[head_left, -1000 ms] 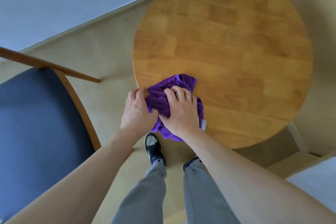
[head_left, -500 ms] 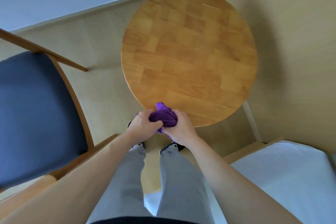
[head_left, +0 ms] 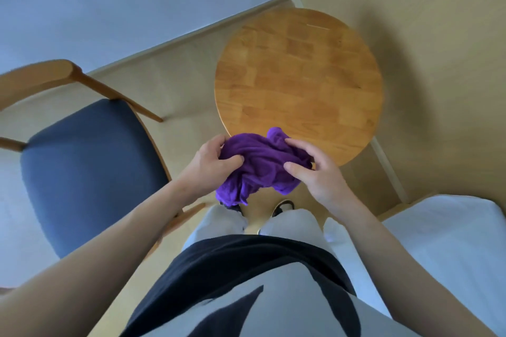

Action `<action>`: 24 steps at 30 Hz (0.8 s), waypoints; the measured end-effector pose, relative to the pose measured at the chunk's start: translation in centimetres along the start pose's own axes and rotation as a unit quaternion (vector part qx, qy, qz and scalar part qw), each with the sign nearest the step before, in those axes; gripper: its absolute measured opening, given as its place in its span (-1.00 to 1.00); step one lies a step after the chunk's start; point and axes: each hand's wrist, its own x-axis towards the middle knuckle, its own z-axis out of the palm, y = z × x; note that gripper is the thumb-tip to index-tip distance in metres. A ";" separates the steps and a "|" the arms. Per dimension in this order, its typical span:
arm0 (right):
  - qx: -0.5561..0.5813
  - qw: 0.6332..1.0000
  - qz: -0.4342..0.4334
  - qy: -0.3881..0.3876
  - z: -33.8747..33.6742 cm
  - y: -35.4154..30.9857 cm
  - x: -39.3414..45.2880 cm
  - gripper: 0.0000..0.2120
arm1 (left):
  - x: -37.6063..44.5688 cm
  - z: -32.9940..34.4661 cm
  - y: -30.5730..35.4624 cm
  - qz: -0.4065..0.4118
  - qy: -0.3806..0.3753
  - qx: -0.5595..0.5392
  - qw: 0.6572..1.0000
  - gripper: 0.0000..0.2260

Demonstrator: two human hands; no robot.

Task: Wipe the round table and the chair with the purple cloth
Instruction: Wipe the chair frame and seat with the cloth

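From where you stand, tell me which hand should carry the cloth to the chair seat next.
Left, probably. The left hand already grips the purple cloth and is on the same side as the chair. The right hand also holds the cloth but sits nearer the round table, so it would have to cross over.

We see soft, even daylight with a bluish cast on the wall [head_left: 109,8]. The table [head_left: 298,74] throws a faint shadow rightward. Wide-angle bending curves the edges; the chair [head_left: 82,172] looks slightly blurred.
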 end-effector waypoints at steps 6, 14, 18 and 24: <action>-0.078 0.994 -0.017 0.080 2.1 -0.1 -0.4 -0.81 | -3.5 -0.2 1.1 0.034 0.062 0.002 0.998 -0.84; -0.110 0.987 -0.100 0.064 -0.8 -2.2 -0.4 -0.95 | -8.5 1.9 1.6 0.039 0.074 0.061 0.995 -0.47; -0.134 0.981 -0.125 0.061 -0.9 -3.1 -1.4 -0.96 | -10.2 2.1 -0.1 0.048 0.098 0.194 0.975 -0.35; -0.187 0.963 -0.192 0.024 3.0 -3.7 -3.4 -0.91 | -14.0 -0.1 -4.7 0.043 0.177 0.182 0.966 -0.55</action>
